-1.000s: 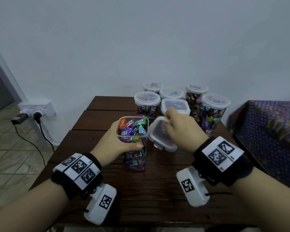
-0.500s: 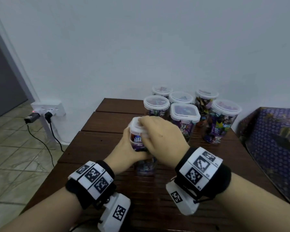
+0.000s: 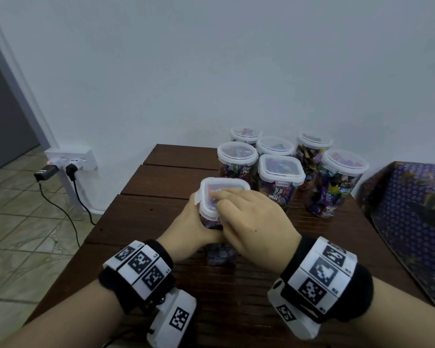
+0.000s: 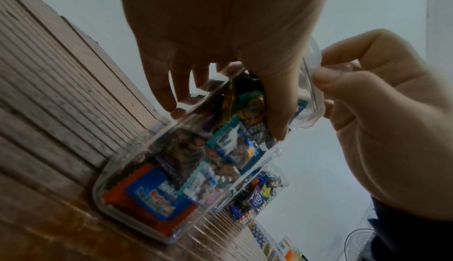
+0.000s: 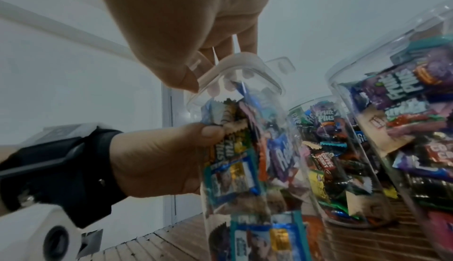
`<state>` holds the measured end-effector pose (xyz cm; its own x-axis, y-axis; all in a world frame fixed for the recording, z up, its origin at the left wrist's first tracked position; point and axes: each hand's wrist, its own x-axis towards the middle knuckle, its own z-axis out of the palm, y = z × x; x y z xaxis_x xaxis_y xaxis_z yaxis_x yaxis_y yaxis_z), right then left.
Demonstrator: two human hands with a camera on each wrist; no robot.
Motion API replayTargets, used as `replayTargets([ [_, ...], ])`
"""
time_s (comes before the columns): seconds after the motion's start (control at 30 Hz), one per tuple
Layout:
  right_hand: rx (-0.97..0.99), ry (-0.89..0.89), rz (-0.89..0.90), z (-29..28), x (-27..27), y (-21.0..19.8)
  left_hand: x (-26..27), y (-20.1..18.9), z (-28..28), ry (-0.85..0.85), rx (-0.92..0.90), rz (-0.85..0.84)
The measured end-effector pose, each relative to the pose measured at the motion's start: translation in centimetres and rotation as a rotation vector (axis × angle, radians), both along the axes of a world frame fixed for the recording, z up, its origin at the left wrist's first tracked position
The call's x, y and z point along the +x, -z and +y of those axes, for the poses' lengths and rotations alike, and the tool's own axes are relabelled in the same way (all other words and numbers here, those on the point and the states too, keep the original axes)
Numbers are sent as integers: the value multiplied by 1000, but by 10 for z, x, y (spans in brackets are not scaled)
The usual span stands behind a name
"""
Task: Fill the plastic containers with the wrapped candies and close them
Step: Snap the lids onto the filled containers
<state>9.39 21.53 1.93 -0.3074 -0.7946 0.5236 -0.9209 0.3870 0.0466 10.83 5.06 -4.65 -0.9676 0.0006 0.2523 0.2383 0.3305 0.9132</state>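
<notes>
A tall clear square container (image 3: 220,254) (image 4: 186,160) (image 5: 247,168) full of wrapped candies stands on the wooden table (image 3: 161,187). My left hand (image 3: 199,224) (image 5: 166,160) grips its upper wall, thumb on the near side. A clear lid with white rim (image 3: 224,188) (image 5: 242,71) sits on its mouth. My right hand (image 3: 249,219) (image 4: 367,129) lies over the lid, fingers on top and thumb at the near edge. The lid's side flaps stick out, unlatched.
Several closed candy-filled containers (image 3: 281,177) stand grouped at the table's back right by the wall. A patterned blue cloth (image 3: 412,209) covers something right of the table. A wall socket with plugs and cables (image 3: 68,162) is at the left, above the tiled floor.
My right hand carried the lid from beside the container onto its mouth and now presses on it. The left hand has kept its hold on the container.
</notes>
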Motion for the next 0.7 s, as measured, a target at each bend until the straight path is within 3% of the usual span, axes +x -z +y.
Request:
replayTargets([
  [0.27, 78, 84, -19, -9, 5, -4, 2, -5, 7, -31, -77, 55],
  [0.5, -2, 158, 24, -3, 8, 9, 0, -1, 3, -45, -37, 2],
  [0.57, 49, 129, -55, -1, 10, 8, -2, -1, 2, -52, -61, -12],
  [0.7, -51, 127, -465, 6, 5, -10, 1, -4, 3, -46, -38, -12],
])
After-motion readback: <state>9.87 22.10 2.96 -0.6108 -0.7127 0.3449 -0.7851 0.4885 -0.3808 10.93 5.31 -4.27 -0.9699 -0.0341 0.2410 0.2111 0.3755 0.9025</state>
